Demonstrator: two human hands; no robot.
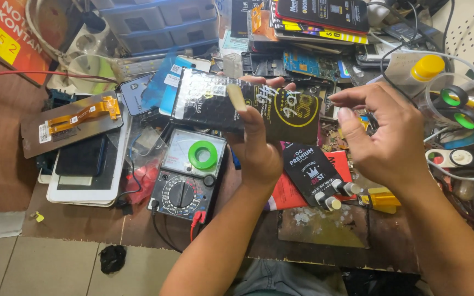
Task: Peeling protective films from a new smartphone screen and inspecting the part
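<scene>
Left hand [256, 148] clamped the black packet [237, 104] by its lower edge, lifted above the multimeter [185, 175] on the worktop [72, 222], face up for viewing. Right hand [382, 134] hovered beside its right end, fingers apart, holding nothing.

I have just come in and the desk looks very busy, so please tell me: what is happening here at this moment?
A person sits at a cluttered workbench. The left hand holds up a flat black packet with gold print. The right hand hovers beside the packet's right end with fingers curled, and seems not to touch it. Below lie an analog multimeter with a green ring on it, a phone screen panel with an orange flex cable, and a white tablet.
</scene>
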